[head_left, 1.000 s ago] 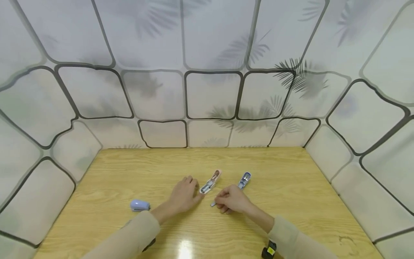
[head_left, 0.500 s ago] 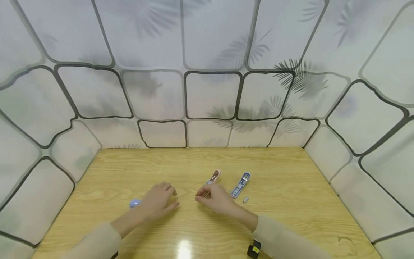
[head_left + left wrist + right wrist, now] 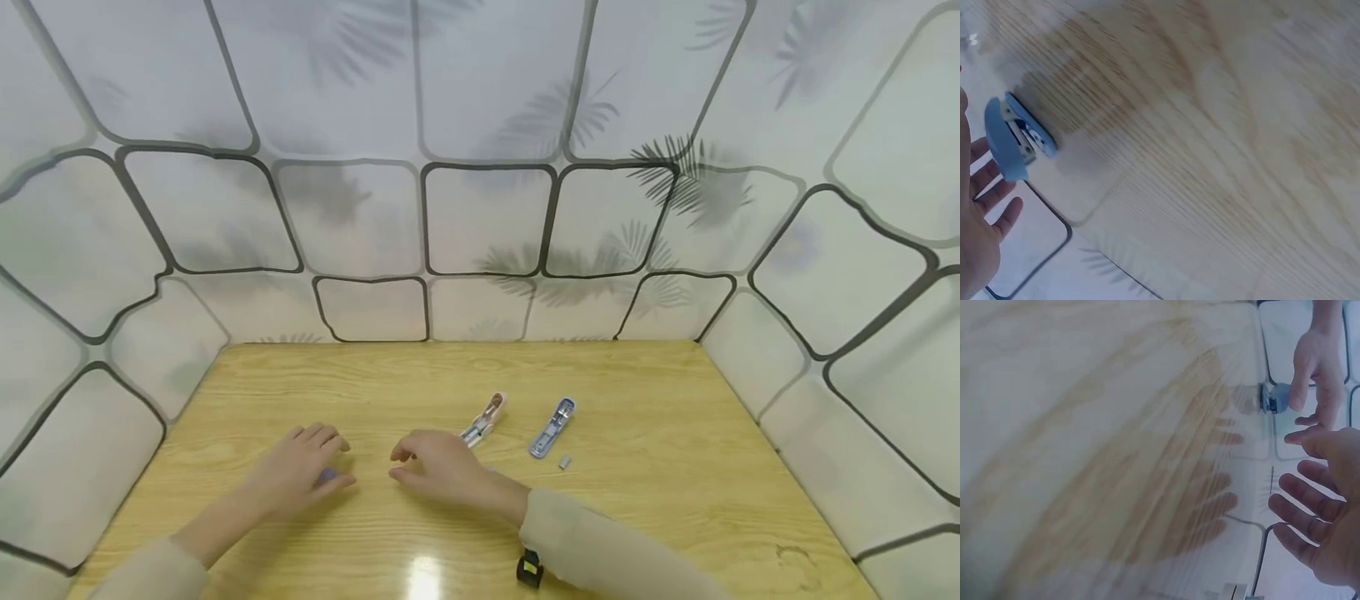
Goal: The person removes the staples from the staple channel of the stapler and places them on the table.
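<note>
My left hand [image 3: 296, 471] reaches over a light blue stapler [image 3: 1007, 140], its fingers spread and nearly straight. The head view shows only a bit of this stapler between thumb and fingers; the left wrist view shows it beside the fingertips. With relaxed, slightly bent fingers and nothing between them, my right hand [image 3: 442, 468] is over the table just left of an opened pink and white stapler [image 3: 483, 421]. That stapler's near end is partly covered by the hand. Further right lies an opened blue stapler [image 3: 552, 427], with a small grey staple strip [image 3: 565, 461] beside it.
The wooden table [image 3: 637, 500] is bounded at the back and sides by a white curtain [image 3: 487, 217] with dark outlines and leaf prints. A black wrist device [image 3: 529, 569] hangs under the right sleeve.
Both hands have moved left. The left hand has come from the pink and white stapler to the light blue one. The right hand has let go of a staple strip beside the opened blue stapler.
</note>
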